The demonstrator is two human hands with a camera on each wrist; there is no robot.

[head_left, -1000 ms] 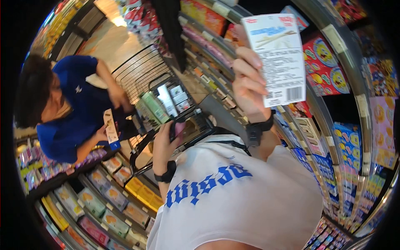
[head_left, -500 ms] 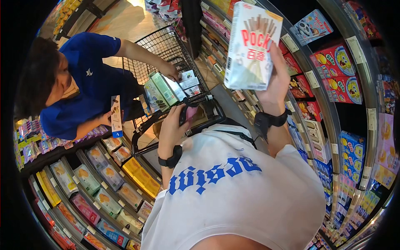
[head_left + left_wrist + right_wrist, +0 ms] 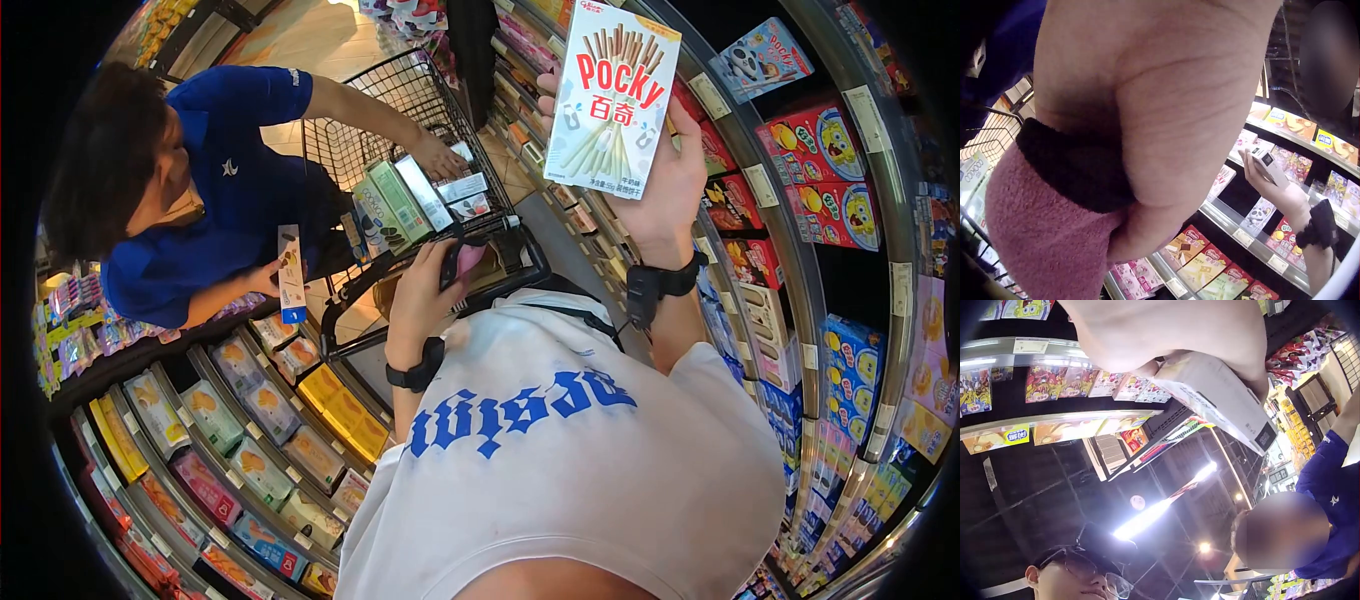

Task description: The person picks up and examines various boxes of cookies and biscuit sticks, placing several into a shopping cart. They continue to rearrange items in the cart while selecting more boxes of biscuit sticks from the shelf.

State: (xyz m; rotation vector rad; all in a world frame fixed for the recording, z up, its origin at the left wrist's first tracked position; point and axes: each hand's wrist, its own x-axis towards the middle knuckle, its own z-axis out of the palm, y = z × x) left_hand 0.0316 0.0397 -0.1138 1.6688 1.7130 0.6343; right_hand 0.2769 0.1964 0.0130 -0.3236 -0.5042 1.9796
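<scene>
My right hand (image 3: pixel 668 200) holds up a white Pocky box (image 3: pixel 612 105), its front with red lettering and biscuit sticks turned toward my head. The right wrist view shows the box (image 3: pixel 1216 400) edge-on in the fingers. Low at the cart's handle end, my left hand (image 3: pixel 420 300) grips a pink fuzzy thing (image 3: pixel 468 262) with a black band. Close up in the left wrist view, the pink fuzzy thing (image 3: pixel 1054 219) and its black band (image 3: pixel 1075 165) lie against my hand; most of the fingers are hidden.
A black wire shopping cart (image 3: pixel 350 115) stands ahead, with several boxes (image 3: pixel 400 195) inside. Beside it a person in a blue shirt (image 3: pixel 235 160) reaches into the cart and holds a narrow box (image 3: pixel 291 275). Snack shelves (image 3: pixel 880 330) rise on the right; more packets (image 3: pixel 240 440) line the left.
The Pocky box has turned from its printed back to its front in my right hand. The other person's arm has reached into the cart. My left hand stays by the cart handle.
</scene>
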